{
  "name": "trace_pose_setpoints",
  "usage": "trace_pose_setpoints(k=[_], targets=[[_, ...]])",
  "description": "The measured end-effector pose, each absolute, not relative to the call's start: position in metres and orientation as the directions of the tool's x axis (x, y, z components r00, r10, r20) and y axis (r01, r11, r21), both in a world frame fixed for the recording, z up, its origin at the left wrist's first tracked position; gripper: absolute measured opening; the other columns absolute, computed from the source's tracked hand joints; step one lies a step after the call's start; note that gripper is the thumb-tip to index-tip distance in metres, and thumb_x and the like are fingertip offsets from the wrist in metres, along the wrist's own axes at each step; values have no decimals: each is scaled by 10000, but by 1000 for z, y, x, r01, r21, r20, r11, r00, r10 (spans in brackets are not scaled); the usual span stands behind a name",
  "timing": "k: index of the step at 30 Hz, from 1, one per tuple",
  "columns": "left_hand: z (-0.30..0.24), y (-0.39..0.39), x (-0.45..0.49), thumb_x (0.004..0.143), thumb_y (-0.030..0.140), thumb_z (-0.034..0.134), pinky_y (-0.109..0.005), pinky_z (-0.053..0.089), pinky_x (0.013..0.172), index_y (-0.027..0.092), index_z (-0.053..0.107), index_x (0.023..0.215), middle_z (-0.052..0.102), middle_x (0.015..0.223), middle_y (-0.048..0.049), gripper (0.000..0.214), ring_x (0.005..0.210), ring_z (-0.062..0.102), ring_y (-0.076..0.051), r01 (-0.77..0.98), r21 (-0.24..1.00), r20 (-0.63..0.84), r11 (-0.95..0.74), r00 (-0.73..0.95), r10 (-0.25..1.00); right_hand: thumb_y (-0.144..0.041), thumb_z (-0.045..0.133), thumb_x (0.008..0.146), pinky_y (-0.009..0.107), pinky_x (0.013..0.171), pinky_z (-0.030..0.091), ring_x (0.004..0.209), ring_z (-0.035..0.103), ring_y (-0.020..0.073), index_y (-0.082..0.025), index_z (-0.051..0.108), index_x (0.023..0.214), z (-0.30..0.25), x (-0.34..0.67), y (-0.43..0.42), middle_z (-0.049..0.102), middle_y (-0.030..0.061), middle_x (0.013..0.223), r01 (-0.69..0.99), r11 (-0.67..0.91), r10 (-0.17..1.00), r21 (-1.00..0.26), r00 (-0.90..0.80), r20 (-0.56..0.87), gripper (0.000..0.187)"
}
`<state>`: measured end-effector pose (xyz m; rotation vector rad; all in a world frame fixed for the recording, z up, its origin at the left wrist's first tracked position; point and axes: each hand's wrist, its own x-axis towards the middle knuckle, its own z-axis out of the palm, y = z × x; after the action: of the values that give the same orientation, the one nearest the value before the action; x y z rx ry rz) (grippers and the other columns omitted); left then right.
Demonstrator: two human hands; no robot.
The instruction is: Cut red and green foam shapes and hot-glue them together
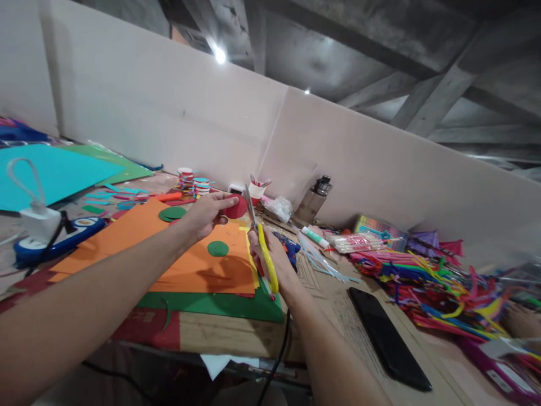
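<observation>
My left hand (211, 213) is closed, pinching a red paper circle (236, 207) between thumb and fingers above the table. In my right hand (273, 251) is a pair of scissors (267, 259) with yellow handles, its blades pointing up beside the circle's right edge. Whether the blades touch the paper I cannot tell. Below both hands lie orange paper sheets (181, 276) on top of a green sheet (203, 304). One green paper circle (218, 248) rests on the orange, and a few more green circles (172, 213) lie near my left wrist.
A black phone (386, 338) lies at the right on cardboard. Beyond it are colourful pipe cleaners (418, 282), and a glue stick (315, 237). A brown bottle (313, 200) stands by the partition. At left are a blue power strip (59, 239) and turquoise sheets (54, 172). Another person's hand (522, 320) shows far right.
</observation>
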<state>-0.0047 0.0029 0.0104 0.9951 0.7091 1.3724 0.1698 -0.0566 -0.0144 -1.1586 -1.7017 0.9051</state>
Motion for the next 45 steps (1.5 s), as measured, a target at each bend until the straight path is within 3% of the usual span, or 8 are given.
trace_pose_setpoints(k=[10, 28, 45], targets=[[10, 2, -4, 604, 247, 803, -179, 236, 402, 121, 708, 747, 675, 677, -59, 213, 530, 544, -90, -460, 884, 147, -85, 100, 984, -521, 559, 846, 192, 445, 366, 496, 438, 93, -223, 471, 774, -12, 171, -57, 486, -39, 621, 396, 329, 942, -857, -194, 272, 319], [9, 2, -4, 601, 242, 811, -174, 247, 396, 126, 715, 763, 680, 699, -59, 221, 558, 568, -95, -474, 877, 144, -78, 105, 984, -493, 629, 811, 183, 427, 361, 460, 437, 87, -222, 492, 778, -13, 171, -57, 487, -49, 580, 357, 286, 954, -889, -196, 228, 305], [13, -1, -4, 596, 225, 813, -175, 233, 397, 117, 708, 736, 663, 674, -53, 205, 540, 541, -88, -472, 879, 138, -74, 104, 985, -537, 565, 849, 183, 431, 341, 459, 431, 90, -213, 504, 808, -10, 171, -59, 453, -51, 550, 387, 335, 939, -859, -215, 269, 332]])
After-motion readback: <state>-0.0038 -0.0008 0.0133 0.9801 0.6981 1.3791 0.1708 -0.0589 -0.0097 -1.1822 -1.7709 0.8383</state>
